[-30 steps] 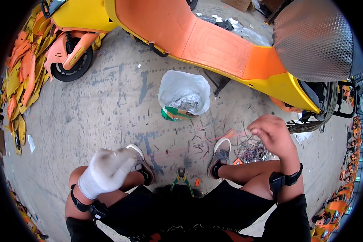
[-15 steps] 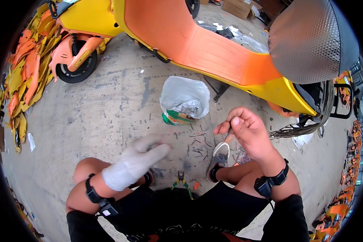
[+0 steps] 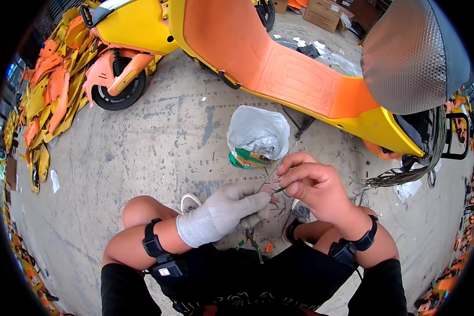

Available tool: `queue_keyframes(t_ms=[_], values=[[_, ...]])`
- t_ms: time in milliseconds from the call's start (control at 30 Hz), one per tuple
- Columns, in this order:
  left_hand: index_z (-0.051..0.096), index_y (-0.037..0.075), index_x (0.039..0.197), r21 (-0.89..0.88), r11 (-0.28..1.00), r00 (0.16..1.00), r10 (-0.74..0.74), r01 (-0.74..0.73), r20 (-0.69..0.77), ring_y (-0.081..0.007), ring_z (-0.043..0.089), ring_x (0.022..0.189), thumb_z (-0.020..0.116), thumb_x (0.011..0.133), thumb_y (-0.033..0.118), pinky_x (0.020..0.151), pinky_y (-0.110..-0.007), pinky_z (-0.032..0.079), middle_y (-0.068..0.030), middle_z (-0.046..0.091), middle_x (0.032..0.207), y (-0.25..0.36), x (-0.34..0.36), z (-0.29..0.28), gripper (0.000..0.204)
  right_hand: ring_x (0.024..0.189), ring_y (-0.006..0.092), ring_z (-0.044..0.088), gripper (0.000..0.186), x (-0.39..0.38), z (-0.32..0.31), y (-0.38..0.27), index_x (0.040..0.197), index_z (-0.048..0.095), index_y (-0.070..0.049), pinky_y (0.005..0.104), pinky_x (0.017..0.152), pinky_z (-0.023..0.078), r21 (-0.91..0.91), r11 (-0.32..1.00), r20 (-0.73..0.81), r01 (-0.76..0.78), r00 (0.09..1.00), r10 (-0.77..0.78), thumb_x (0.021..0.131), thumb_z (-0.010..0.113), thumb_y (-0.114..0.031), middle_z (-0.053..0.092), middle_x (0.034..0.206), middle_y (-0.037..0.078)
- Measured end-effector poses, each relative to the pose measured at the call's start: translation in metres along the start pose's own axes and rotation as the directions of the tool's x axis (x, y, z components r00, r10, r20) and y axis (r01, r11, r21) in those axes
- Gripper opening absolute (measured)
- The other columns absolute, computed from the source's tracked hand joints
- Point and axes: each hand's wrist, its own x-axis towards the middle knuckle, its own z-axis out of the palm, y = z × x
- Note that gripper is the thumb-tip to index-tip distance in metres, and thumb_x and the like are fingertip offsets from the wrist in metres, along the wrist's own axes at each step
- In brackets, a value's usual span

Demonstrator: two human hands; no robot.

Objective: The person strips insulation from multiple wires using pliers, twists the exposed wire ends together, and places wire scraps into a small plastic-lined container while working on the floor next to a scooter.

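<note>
My left hand (image 3: 227, 206), in a pale grey knit glove, is closed in front of me, thumb and fingers pinching thin wire pieces (image 3: 269, 186), some dark and some reddish. My bare right hand (image 3: 321, 185) meets it from the right. Its thumb and fingertips are pinched on a thin dark wire by the glove's fingertips; the exact grip is partly hidden. Just beyond the hands stands an open white plastic bag (image 3: 256, 125) with a green lower part and silvery stuff inside. On the floor below the glove lie pliers (image 3: 250, 239) with green and yellow handles.
A yellow and orange scooter (image 3: 300, 79) spans the far side. From its seat (image 3: 405, 58) hangs a bundle of grey wires (image 3: 397, 179). Yellow and orange panels (image 3: 50, 100) are heaped at the left. A cardboard box (image 3: 323, 15) sits at the back, and short wire scraps litter the floor.
My gloved left hand has moved right and slightly up, coming together with my right hand. The right hand has tipped down and leftward to the glove's fingertips. The whole view has shifted slightly.
</note>
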Motion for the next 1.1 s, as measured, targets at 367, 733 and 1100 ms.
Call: queue_keyframes(t_ms=[367,733,1100], values=[[0.065,0.000,0.101,0.054,0.996,0.996,0.075,-0.072,-0.057,-0.0028,0.042,0.057,0.056,0.100,0.023,0.052,-0.019,0.034,0.0027,0.054,0.069,0.009,-0.010,0.000,0.024,0.089,0.0136,0.057,0.015,-0.004,-0.016,-0.001,0.094,0.068,0.000,0.0279,0.078,0.049,-0.085,0.996,-0.236,-0.025,0.972,0.005,0.095,0.065,-0.015,0.059,0.113,0.007],[0.060,0.003,0.104,-0.161,0.982,0.975,0.063,-0.099,-0.213,-0.0041,0.039,0.054,0.053,0.102,0.022,0.051,-0.020,0.032,0.0017,0.054,0.074,-0.002,-0.003,-0.017,0.020,0.086,0.0169,0.064,0.019,0.000,-0.056,-0.017,0.103,0.060,-0.002,0.0276,0.071,0.049,0.156,0.986,-0.428,0.062,0.904,0.011,0.100,0.058,-0.021,0.064,0.098,0.006],[0.059,0.002,0.105,-0.007,0.996,0.959,0.089,-0.094,-0.269,-0.0056,0.040,0.056,0.053,0.101,0.020,0.053,-0.021,0.032,0.0014,0.053,0.073,0.006,0.002,-0.006,0.019,0.078,0.0158,0.066,0.013,-0.003,-0.010,-0.013,0.097,0.067,-0.003,0.0289,0.071,0.052,-0.539,0.831,-0.012,-0.138,0.988,0.157,0.087,0.072,-0.009,0.069,0.088,0.007]])
